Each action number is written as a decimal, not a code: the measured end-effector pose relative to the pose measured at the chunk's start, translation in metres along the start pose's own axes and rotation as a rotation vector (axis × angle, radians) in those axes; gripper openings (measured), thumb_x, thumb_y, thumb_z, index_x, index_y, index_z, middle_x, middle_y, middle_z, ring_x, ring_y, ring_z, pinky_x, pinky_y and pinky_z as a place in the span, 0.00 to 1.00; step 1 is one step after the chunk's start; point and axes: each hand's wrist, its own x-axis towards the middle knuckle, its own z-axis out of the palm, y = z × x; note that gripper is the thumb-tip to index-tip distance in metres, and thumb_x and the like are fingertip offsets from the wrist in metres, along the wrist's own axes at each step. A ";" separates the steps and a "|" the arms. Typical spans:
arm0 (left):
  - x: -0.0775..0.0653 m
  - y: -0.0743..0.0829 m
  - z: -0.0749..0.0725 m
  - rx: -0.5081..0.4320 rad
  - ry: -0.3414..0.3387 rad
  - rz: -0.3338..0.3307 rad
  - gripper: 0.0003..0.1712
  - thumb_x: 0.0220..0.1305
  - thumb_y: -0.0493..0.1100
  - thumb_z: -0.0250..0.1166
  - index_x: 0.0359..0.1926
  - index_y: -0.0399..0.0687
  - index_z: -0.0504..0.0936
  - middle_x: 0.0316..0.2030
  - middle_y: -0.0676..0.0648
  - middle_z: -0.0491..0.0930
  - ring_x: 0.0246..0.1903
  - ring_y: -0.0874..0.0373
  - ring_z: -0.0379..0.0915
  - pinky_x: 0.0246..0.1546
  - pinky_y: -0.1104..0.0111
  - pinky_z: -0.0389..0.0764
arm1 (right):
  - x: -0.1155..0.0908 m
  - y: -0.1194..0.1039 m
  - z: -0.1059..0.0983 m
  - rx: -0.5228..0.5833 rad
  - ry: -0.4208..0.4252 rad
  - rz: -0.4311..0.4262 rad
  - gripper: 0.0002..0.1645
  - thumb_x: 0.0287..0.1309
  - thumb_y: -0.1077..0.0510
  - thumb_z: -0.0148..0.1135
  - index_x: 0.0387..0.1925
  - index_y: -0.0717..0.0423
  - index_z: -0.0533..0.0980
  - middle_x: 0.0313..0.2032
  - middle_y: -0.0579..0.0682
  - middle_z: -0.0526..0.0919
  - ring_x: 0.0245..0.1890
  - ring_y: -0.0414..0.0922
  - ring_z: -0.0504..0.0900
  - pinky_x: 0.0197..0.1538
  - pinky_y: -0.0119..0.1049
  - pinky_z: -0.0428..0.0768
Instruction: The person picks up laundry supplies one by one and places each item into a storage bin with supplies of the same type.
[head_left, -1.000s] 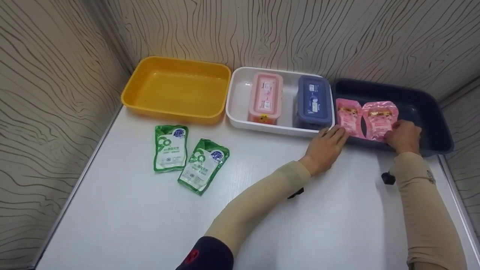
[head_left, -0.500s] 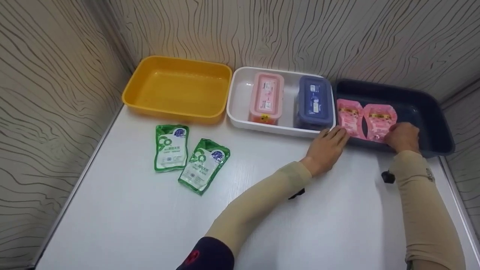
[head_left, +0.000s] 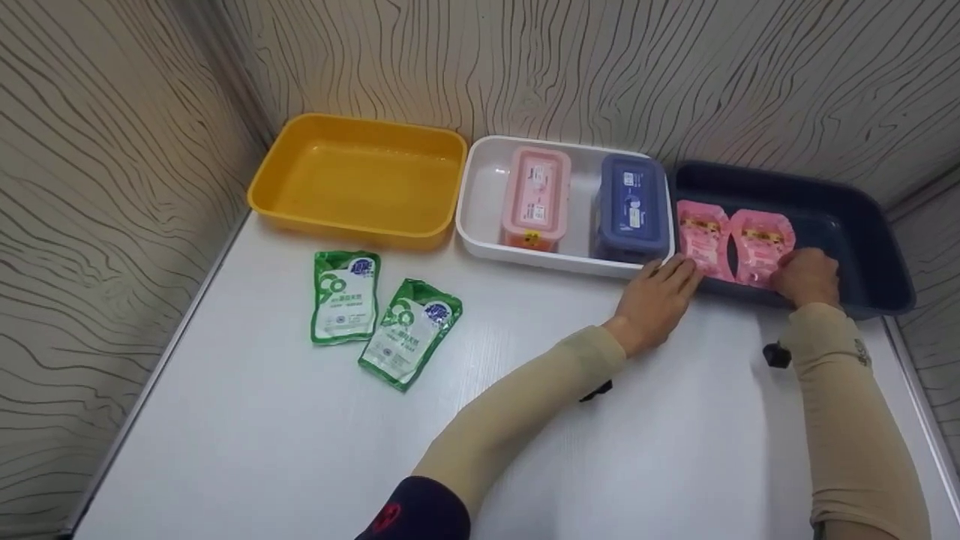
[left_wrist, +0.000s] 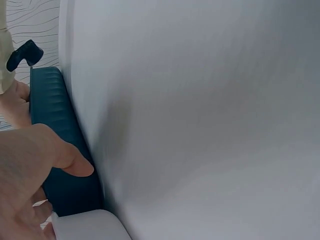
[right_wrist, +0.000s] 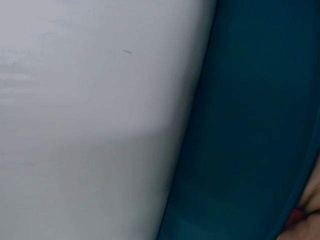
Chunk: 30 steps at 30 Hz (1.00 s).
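Note:
Two pink pouches lie side by side in the dark navy bin [head_left: 832, 217], a left pouch [head_left: 703, 234] and a right pouch [head_left: 759, 246]. My left hand [head_left: 654, 306] reaches over the front rim where the white and navy bins meet, fingertips at the left pouch's lower edge. In the left wrist view its thumb [left_wrist: 75, 162] extends outside the navy bin's wall [left_wrist: 72, 192]. My right hand [head_left: 808, 277], fingers bent, pinches the lower right edge of the right pouch. The right wrist view catches a bit of red pouch [right_wrist: 296, 216] between those fingers, just past the bin rim.
A white bin [head_left: 477, 217] holds a pink lidded box [head_left: 537, 191] and a blue lidded box [head_left: 634, 199]. At left stands a yellow bin [head_left: 360, 176]. Two green-and-white pouches, one upright [head_left: 345, 298], one slanted [head_left: 410, 334], lie before it. Patterned walls enclose the back and sides.
The right pouch has settled slightly lower beside the left one, with my right hand staying at its edge. My left hand keeps its place; the whole view drifts slightly.

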 end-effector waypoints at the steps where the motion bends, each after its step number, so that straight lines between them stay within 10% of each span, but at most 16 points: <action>1: 0.000 0.000 0.000 -0.002 0.002 -0.001 0.38 0.86 0.56 0.42 0.88 0.55 0.42 0.87 0.54 0.43 0.86 0.57 0.38 0.85 0.62 0.47 | 0.000 0.000 0.000 -0.003 -0.004 0.002 0.33 0.72 0.61 0.57 0.70 0.78 0.64 0.65 0.80 0.67 0.56 0.70 0.73 0.68 0.69 0.75; 19: 0.001 0.000 0.002 -0.003 0.006 -0.001 0.38 0.86 0.56 0.42 0.88 0.55 0.42 0.87 0.55 0.44 0.86 0.58 0.38 0.85 0.62 0.48 | 0.000 -0.002 0.001 -0.067 0.022 -0.028 0.31 0.70 0.59 0.57 0.64 0.79 0.68 0.58 0.78 0.72 0.52 0.69 0.74 0.61 0.70 0.77; 30: 0.000 -0.001 0.000 -0.027 -0.007 0.002 0.42 0.85 0.56 0.46 0.88 0.54 0.41 0.87 0.53 0.42 0.86 0.57 0.38 0.85 0.62 0.47 | -0.013 -0.013 0.009 0.124 0.145 -0.031 0.37 0.75 0.54 0.50 0.76 0.73 0.62 0.70 0.78 0.67 0.59 0.70 0.71 0.67 0.68 0.75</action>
